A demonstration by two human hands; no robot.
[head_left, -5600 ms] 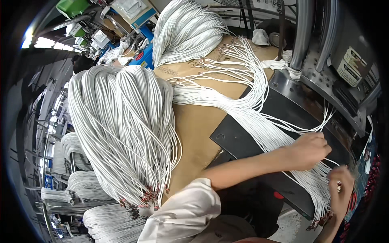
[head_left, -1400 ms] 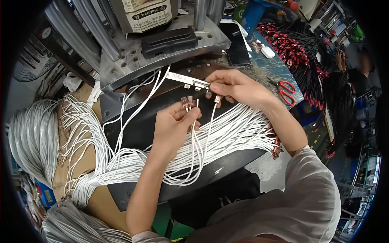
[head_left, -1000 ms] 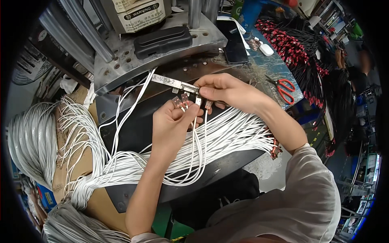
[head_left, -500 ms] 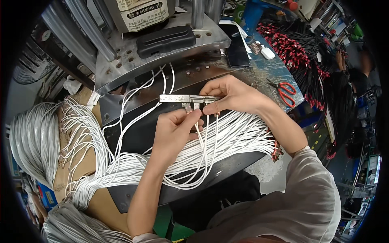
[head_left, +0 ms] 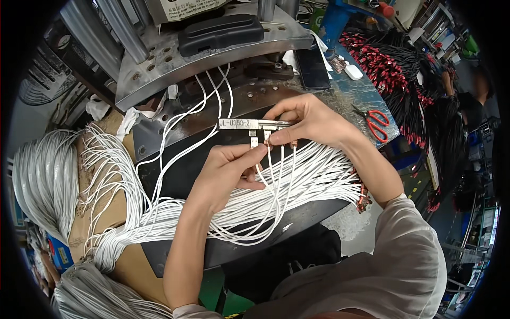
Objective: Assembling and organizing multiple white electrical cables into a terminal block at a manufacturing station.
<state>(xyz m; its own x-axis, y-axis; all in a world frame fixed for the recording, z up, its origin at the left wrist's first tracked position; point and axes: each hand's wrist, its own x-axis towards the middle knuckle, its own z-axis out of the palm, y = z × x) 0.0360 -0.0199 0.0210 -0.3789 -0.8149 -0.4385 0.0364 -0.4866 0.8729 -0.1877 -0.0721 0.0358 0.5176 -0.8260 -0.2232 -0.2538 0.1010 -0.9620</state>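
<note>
My right hand (head_left: 313, 122) grips a narrow metal mold bar (head_left: 238, 124) with slots along its lower edge, its thumb on the front at the right part. Several white cables hang from the bar, their connectors at its slots, partly hidden by the thumb. Between thumb and fingers, my left hand (head_left: 220, 173) pinches a USB connector (head_left: 254, 142) with a white cable, just below the leftmost slot. A small gap shows between the two. Beneath both hands lies a thick bundle of white cables (head_left: 319, 173) with copper-coloured ends at the right.
Ahead stands a press with a steel plate (head_left: 159, 66) bearing a black block (head_left: 220, 34). A phone (head_left: 313, 69) and red-handled cutters (head_left: 377, 125) lie to the right, near black cables with red ends (head_left: 366, 58). Coiled grey-white cables (head_left: 45, 183) sit at the left.
My left thumb and fingers have shifted and now hold one connector below the leftmost slot. A neighbouring connector now sits at the bar by my right thumb. The bar has moved slightly right.
</note>
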